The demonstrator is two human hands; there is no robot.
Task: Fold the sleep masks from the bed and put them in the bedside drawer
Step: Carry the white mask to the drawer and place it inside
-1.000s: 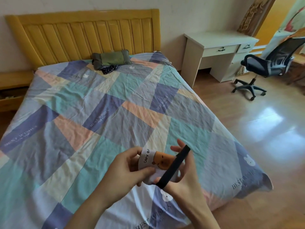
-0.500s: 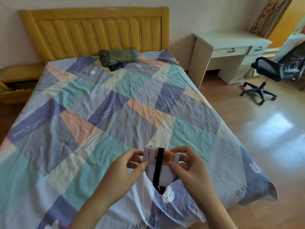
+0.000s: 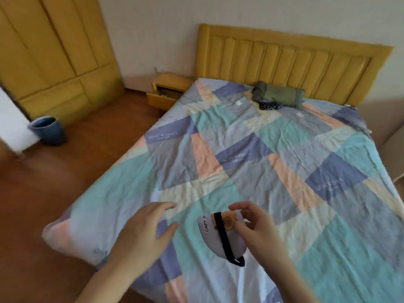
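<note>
A person's right hand [image 3: 260,226] pinches a folded sleep mask [image 3: 220,237] above the bed [image 3: 273,160], left hand [image 3: 142,232] free, fingers spread; folding looks done, and the carry to the open bedside drawer [image 3: 162,99] seems next

The light is soft and even, daylight-like, with only weak shadows. The whole picture is a little blurred, most at the left edge, and the headboard [image 3: 293,62] bends from wide-angle distortion.
</note>
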